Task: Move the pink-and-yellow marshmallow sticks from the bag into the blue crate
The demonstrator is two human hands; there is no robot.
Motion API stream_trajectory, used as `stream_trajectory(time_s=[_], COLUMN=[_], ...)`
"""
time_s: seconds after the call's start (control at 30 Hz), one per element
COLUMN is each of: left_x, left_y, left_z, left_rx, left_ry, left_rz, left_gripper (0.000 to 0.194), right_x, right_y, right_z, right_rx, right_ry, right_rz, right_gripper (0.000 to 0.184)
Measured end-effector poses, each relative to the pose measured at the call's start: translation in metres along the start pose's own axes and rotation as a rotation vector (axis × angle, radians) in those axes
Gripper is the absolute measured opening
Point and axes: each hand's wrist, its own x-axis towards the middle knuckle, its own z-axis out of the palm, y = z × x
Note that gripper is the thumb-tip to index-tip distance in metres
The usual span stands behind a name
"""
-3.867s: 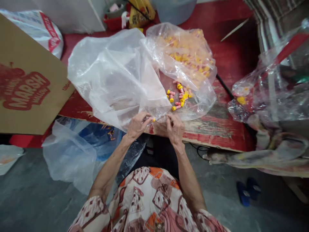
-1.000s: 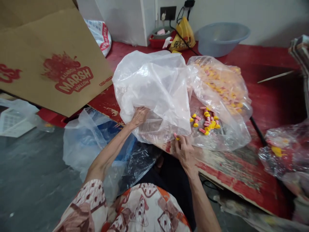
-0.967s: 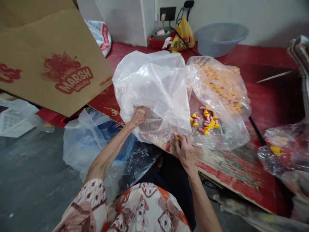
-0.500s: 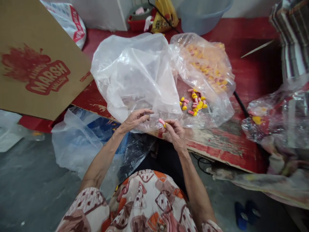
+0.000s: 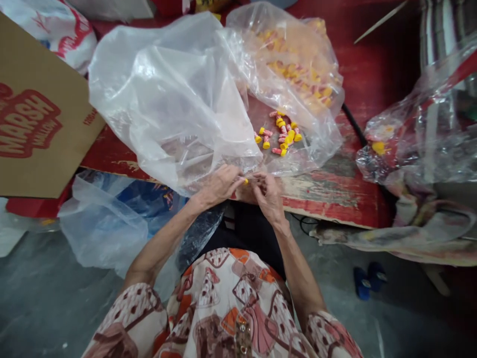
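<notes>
Left hand: your left hand (image 5: 222,183) is pinched on a yellow-capped piece (image 5: 245,181); only its yellow end shows clearly past your thumb.
Right hand: your right hand (image 5: 269,195) is just beside, fingers curled and bunched; can't tell if they grip anything.
Yellow-capped piece: in your left fingertips, between your two hands, over the counter's near edge.
Loose pieces: pink-and-yellow pile (image 5: 289,137) just beyond your right hand, a little to its right.
White bag: big translucent bag (image 5: 167,94), beyond your left hand, near edge reaching its fingers.
Clear bag: filled bag (image 5: 298,64) of similar pieces, farther beyond your right hand, past the pile.
Counter: worn red counter (image 5: 328,194), under both bags, running out right of your right hand.
Box: cardboard box (image 5: 33,114), marked MARSH MALLOW, well left of your left hand.
Lower bag: translucent bag (image 5: 108,223) with blue inside, below and left of your left hand.
Slippers: blue pair (image 5: 362,283), on the floor, well right of your right hand.
</notes>
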Motion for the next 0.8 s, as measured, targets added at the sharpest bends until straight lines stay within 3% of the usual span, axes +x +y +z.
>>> stream_trajectory(time_s=[0.1,0.2,0.37,0.47,0.53,0.63,0.8], left_x=[0.008,0.016,0.022,0.015,0.008,0.002,0.01], left_y=[0.015,0.014,-0.014,-0.021,-0.016,0.002,0.022], left_z=[0.012,0.01,-0.008,-0.01,-0.002,0.019,0.039], left_rx=[0.221,0.201,-0.311,-0.501,-0.452,-0.213,0.126], left_ry=[-0.076,-0.165,-0.185,-0.096,-0.007,0.071,0.033], left_rz=[0.003,-0.011,-0.24,-0.315,-0.298,-0.19,0.055], left_gripper=[0.019,0.017,0.015,0.022,0.023,0.012,0.013], right_x=[0.006,0.03,0.077,0.086,0.088,0.089,0.086], right_y=[0.014,0.031,0.05,0.056,0.058,0.06,0.054], right_z=[-0.029,-0.048,-0.044,-0.039,-0.04,-0.041,-0.044], right_rx=[-0.255,-0.393,-0.524,-0.582,-0.602,-0.626,-0.611], right_ry=[0.219,0.355,0.273,0.233,0.219,0.199,0.222], right_rz=[-0.053,-0.06,-0.14,-0.129,-0.132,-0.137,-0.194], right_gripper=[0.021,0.027,0.042,0.04,0.036,0.032,0.034])
